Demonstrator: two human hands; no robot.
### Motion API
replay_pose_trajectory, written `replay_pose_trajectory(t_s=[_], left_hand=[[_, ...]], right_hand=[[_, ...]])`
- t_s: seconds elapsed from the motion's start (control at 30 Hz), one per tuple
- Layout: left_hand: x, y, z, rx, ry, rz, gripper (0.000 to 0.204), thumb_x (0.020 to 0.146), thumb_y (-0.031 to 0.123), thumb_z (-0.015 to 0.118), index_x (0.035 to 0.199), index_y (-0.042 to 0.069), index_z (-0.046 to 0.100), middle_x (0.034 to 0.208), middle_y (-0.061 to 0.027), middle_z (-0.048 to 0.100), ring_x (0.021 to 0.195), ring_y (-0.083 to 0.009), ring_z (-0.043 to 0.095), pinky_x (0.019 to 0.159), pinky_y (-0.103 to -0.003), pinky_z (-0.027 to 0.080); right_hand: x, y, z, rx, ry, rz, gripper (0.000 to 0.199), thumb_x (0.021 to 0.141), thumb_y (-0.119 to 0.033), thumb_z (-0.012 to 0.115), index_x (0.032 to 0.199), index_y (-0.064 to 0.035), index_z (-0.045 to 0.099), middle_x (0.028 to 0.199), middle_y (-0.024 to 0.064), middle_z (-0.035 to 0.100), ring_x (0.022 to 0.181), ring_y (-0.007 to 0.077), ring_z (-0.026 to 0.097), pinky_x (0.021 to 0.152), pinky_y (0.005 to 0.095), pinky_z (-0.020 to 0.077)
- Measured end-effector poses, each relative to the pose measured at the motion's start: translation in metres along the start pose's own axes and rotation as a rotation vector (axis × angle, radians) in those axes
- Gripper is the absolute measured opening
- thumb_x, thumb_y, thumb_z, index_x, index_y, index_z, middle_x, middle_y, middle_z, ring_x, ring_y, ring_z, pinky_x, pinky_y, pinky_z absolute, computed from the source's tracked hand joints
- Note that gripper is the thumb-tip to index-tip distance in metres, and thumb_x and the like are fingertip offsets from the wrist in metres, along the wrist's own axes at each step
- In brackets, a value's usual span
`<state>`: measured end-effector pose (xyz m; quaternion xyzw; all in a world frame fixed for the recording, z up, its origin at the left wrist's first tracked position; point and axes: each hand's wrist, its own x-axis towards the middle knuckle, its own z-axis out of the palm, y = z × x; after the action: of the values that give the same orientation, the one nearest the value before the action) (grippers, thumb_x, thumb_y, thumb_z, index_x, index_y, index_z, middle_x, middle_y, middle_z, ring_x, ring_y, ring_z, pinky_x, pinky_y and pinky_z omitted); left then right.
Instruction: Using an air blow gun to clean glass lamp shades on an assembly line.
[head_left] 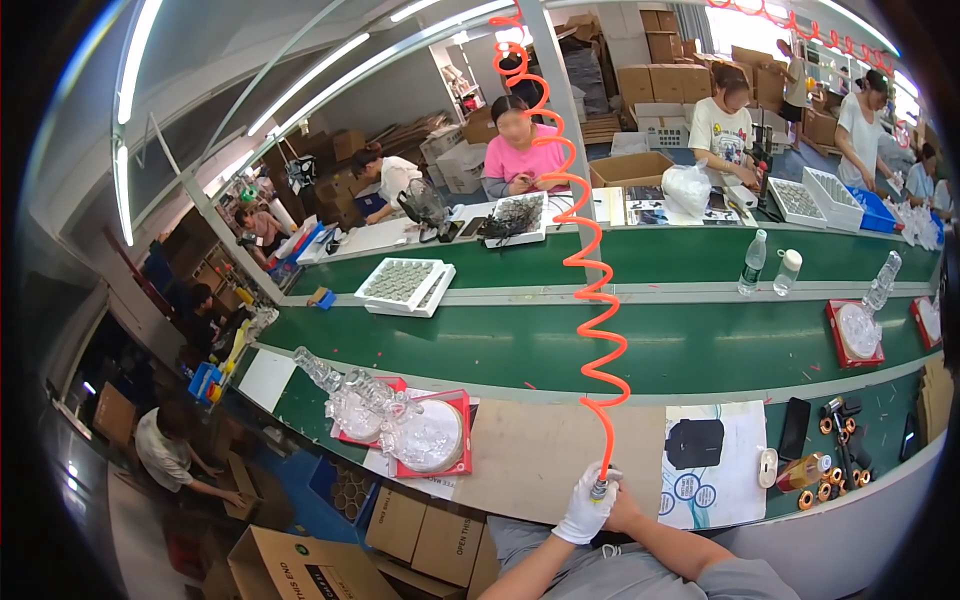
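Note:
An orange coiled air hose [602, 372] hangs down in front of me and ends in a metal fitting [600, 490] at the bench's near edge. My left hand [582, 512], in a white glove, is closed around that fitting. Bare and pressed close beside it, my right hand [622, 512] has its fingers curled; the glove partly hides what they grip. Beneath and beyond the hands lies a brown cardboard sheet [530, 440]. To the right of it, a dark flat piece [695, 443] rests on a white printed sheet [740, 480].
Red trays [466, 432] with clear plastic-wrapped parts sit at left. A phone [794, 428], an amber bottle [803, 471] and several copper-coloured rings [825, 492] lie at right. White foam trays [405, 285] stand on the green line [480, 345]; people work beyond it. Cartons [420, 530] stand below left.

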<state>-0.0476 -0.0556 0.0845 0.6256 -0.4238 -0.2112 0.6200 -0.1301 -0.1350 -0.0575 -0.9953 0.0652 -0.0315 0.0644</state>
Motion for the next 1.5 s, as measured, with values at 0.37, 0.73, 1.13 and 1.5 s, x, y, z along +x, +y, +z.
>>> replay_pose_trajectory(t_s=[0.37, 0.73, 1.13, 1.5], left_hand=[[-0.001, -0.006, 0.002, -0.055, -0.128, -0.005, 0.016, 0.082, -0.003, 0.054, 0.096, 0.001, 0.061, 0.103, -0.0108, 0.056, 0.095, -0.0198, 0.058, 0.085, -0.031, 0.045], [0.009, -0.017, 0.009, -0.074, -0.204, -0.190, 0.015, 0.086, 0.002, 0.056, 0.101, 0.000, 0.061, 0.096, -0.0085, 0.064, 0.088, -0.0173, 0.062, 0.084, -0.029, 0.048], [0.005, -0.017, 0.016, -0.005, -0.138, -0.128, 0.011, 0.087, 0.004, 0.057, 0.097, 0.002, 0.062, 0.087, -0.0044, 0.065, 0.072, -0.0084, 0.058, 0.067, -0.024, 0.049], [-0.001, -0.038, 0.011, -0.040, -0.059, -0.070, 0.012, 0.087, 0.001, 0.057, 0.097, 0.008, 0.061, 0.088, 0.0000, 0.061, 0.076, -0.0095, 0.058, 0.069, -0.025, 0.048]], right_hand=[[0.000, 0.000, 0.007, 0.447, 0.081, 0.021, 0.062, 0.080, -0.041, 0.057, 0.133, -0.0111, 0.046, 0.137, 0.0133, 0.045, 0.131, 0.0316, 0.036, 0.112, 0.0538, 0.0130], [0.006, -0.003, -0.007, 0.535, 0.037, 0.103, 0.049, 0.080, -0.028, 0.056, 0.125, -0.0058, 0.053, 0.130, 0.0135, 0.053, 0.125, 0.0316, 0.044, 0.110, 0.0496, 0.0194], [0.047, -0.045, 0.047, -1.001, -0.462, 0.166, 0.047, 0.082, -0.028, 0.054, 0.123, -0.0064, 0.053, 0.126, 0.0130, 0.052, 0.121, 0.0295, 0.044, 0.104, 0.0508, 0.0256], [0.024, 0.006, 0.105, -0.586, -0.229, 0.114, 0.063, 0.081, -0.043, 0.056, 0.135, -0.0123, 0.047, 0.141, 0.0134, 0.041, 0.137, 0.0326, 0.027, 0.114, 0.0560, 0.0070]])
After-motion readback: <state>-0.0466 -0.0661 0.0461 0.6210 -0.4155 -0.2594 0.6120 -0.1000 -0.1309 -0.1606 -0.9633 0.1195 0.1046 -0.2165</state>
